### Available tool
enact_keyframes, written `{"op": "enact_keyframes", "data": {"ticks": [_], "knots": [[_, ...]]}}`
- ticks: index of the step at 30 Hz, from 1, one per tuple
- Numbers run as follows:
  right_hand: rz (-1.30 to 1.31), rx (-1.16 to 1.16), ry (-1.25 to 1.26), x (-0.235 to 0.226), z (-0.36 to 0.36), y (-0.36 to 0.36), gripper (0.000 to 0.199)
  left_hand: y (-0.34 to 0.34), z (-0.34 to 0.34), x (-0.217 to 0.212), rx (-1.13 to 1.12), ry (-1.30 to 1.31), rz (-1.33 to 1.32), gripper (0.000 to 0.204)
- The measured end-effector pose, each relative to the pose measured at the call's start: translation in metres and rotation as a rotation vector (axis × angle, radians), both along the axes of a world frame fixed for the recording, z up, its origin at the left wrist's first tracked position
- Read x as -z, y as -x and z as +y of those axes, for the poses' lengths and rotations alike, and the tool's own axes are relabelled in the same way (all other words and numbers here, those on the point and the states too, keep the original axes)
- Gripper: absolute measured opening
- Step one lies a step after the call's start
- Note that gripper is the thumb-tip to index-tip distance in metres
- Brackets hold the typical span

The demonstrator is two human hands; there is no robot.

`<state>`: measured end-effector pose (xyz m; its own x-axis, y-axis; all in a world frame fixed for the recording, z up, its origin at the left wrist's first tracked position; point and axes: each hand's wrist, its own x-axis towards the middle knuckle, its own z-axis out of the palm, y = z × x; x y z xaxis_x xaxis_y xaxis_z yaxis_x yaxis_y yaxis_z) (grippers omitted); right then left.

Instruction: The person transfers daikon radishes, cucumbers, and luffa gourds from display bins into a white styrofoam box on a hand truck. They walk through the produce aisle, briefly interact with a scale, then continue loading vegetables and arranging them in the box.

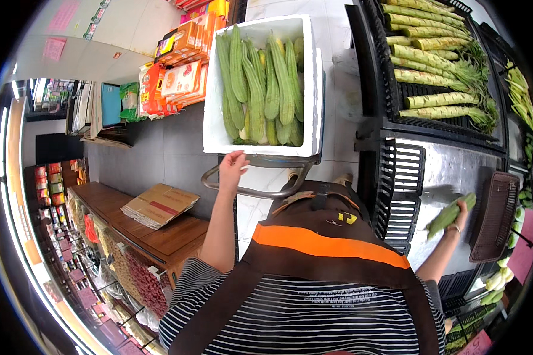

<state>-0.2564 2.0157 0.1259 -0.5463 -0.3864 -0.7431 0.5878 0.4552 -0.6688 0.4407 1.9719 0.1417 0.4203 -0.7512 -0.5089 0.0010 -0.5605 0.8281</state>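
Gourds (272, 89) lie piled in a foam box (209, 106).

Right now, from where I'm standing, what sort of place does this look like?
Probably the produce area of a grocery shop: a white foam box of long green gourds, leafy-topped stalks in a black crate, and stacked orange packets.

Head view: left of two fisheye cameras | place: on the wearer's head, above the fingers of left hand (232, 168) and right hand (464, 214) | facing: downward | nearness: striped shirt (314, 325) is nearer than the fingers, floor (339, 145) is farther | width: straight edges bend well outside the fingers
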Motion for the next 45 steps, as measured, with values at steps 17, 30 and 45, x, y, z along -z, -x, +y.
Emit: {"op": "enact_keyframes", "data": {"ticks": [17, 30, 45], "knots": [[-0.080, -0.664, 0.456, -0.170, -0.084, -0.328, 0.090, -0.151, -0.292, 0.155, 0.244, 0.090, -0.818, 0.053], [-0.050, -1.133, 0.307, -0.004, -0.298, -0.521, 0.054, -0.181, -0.377, 0.108, 0.310, -0.029, -0.920, 0.050], [0.825, -1.333, 0.115, 0.072, -0.329, -0.552, 0.074, -0.194, -0.222, -0.138, 0.001, 0.971, -0.161, 0.042]]}}
